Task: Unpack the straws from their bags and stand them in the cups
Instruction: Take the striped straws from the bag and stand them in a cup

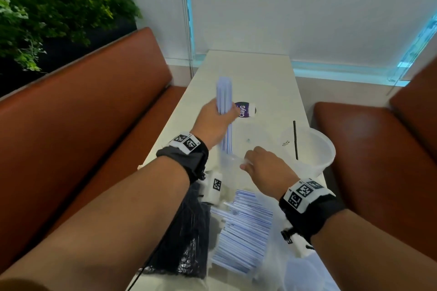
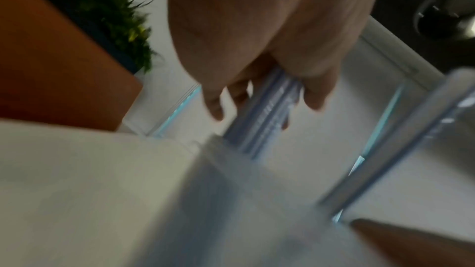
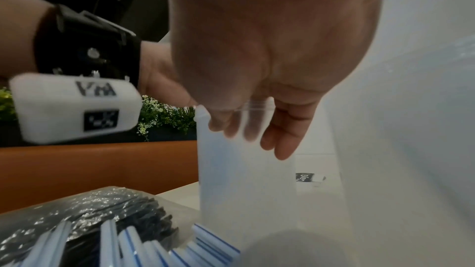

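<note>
My left hand (image 1: 221,117) grips an upright bundle of white straws with blue stripes (image 1: 224,92), held above the table. The left wrist view shows the fingers curled round the straw bundle (image 2: 264,121). The bundle's lower ends reach down to a clear zip bag (image 1: 228,160), whose top edge my right hand (image 1: 246,164) pinches. In the right wrist view that clear bag (image 3: 244,180) hangs below the right hand's fingers (image 3: 282,139). A clear plastic cup (image 1: 314,149) stands at the right with one black straw (image 1: 295,139) in it.
A bag of black straws (image 1: 186,231) and a pile of blue-striped straws (image 1: 243,224) lie near me on the white table (image 1: 260,73). A purple-labelled item (image 1: 244,110) lies further off. Brown benches (image 1: 94,113) flank the table.
</note>
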The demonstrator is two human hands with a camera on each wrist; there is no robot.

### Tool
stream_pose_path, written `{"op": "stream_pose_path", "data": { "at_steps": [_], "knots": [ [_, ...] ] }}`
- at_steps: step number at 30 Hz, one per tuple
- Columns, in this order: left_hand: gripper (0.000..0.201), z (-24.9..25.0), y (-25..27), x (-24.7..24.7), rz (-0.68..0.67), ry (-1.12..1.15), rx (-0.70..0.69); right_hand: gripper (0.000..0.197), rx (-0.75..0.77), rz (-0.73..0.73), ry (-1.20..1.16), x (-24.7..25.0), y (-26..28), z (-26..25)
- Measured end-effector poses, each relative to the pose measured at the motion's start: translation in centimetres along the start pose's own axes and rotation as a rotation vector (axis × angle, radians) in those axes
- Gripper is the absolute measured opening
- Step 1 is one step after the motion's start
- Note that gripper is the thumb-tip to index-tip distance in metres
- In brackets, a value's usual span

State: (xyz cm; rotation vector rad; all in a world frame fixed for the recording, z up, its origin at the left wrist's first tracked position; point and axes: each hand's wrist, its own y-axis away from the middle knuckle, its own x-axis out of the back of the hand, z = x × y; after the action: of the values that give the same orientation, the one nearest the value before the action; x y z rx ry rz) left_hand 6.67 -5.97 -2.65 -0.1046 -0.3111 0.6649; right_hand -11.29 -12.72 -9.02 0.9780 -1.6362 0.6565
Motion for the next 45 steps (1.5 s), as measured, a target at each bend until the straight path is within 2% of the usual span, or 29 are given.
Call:
{"op": "stream_pose_path", "data": {
  "at_steps": [2,5,6,8,10,11,15,18,23,25,28,29,32,34,36,39,40,41,43,44,45],
  "knots": [
    [0.025,-1.3,0.2,0.3,-0.164,-0.147,0.02,0.03,0.001,-0.027,0.015,0.2,0.1,0.2],
    [0.068,-2.3,0.4,2.3,-0.096,-0.136,0.051,0.031,0.0,-0.036,0.028,0.3,0.2,0.3],
    [0.083,-2.6,0.7,3.0,-0.115,-0.12,0.067,0.031,0.004,-0.035,0.031,0.3,0.2,0.2],
    [0.111,-3.6,1.7,3.9,-0.271,-0.162,0.076,0.029,0.01,-0.026,0.033,0.1,0.1,0.2],
    [0.134,-4.3,3.0,3.5,-0.433,-0.338,0.058,0.026,0.012,-0.012,0.027,0.1,0.0,0.0],
    [0.14,-4.6,3.4,2.9,-0.462,-0.417,0.051,0.024,0.021,-0.004,0.038,0.0,0.1,-0.1],
    [0.145,-4.0,2.1,0.1,-0.377,-0.49,0.05,0.026,0.017,-0.015,0.038,0.0,0.2,-0.3],
    [0.135,-2.5,0.0,-1.1,-0.434,-0.513,0.018,0.027,0.011,-0.046,0.008,0.5,0.5,0.0],
    [0.131,-1.3,-3.0,-3.0,-0.477,-0.674,0.098,0.025,0.075,-0.03,0.098,0.2,0.8,-0.5],
    [0.117,-1.1,-3.7,-3.9,-0.481,-0.74,0.107,0.026,0.078,-0.029,0.111,0.1,0.8,-0.6],
    [0.073,-0.9,-4.7,-4.6,-0.466,-0.831,0.066,0.025,0.078,-0.022,0.094,0.2,0.7,-0.3],
    [0.065,-1.0,-4.9,-4.6,-0.453,-0.83,0.055,0.025,0.076,-0.025,0.09,0.3,0.8,-0.1],
    [0.058,-1.6,-5.0,-4.4,-0.484,-0.909,0.079,0.025,0.064,-0.036,0.097,0.4,0.6,0.0],
    [0.06,-1.9,-4.8,-3.8,-0.491,-0.968,0.124,0.024,0.052,-0.039,0.093,0.6,0.4,0.0],
    [0.065,-1.5,-4.5,-2.8,-0.441,-0.893,0.141,0.021,0.055,-0.02,0.093,0.8,0.4,0.1],
    [0.105,0.0,-3.1,-0.9,-0.308,-0.78,0.168,0.026,0.046,0.067,0.059,1.5,1.1,-0.1],
    [0.111,0.4,-2.4,-0.3,-0.241,-0.727,0.158,0.028,0.035,0.132,0.042,1.8,1.6,-0.3],
    [0.108,0.9,-1.6,0.2,-0.151,-0.663,0.125,0.026,0.011,0.215,0.023,1.9,2.3,-0.6],
    [0.079,1.7,0.6,1.2,0.057,-0.571,-0.015,0.017,-0.08,0.33,-0.003,1.7,3.8,-1.0],
    [0.06,2.1,1.9,1.4,0.121,-0.563,-0.111,0.022,-0.162,0.296,0.001,1.4,4.6,-1.1],
    [0.042,2.4,3.3,1.4,0.117,-0.574,-0.196,0.032,-0.263,0.187,0.032,1.0,5.3,-1.0]
  ]
}}
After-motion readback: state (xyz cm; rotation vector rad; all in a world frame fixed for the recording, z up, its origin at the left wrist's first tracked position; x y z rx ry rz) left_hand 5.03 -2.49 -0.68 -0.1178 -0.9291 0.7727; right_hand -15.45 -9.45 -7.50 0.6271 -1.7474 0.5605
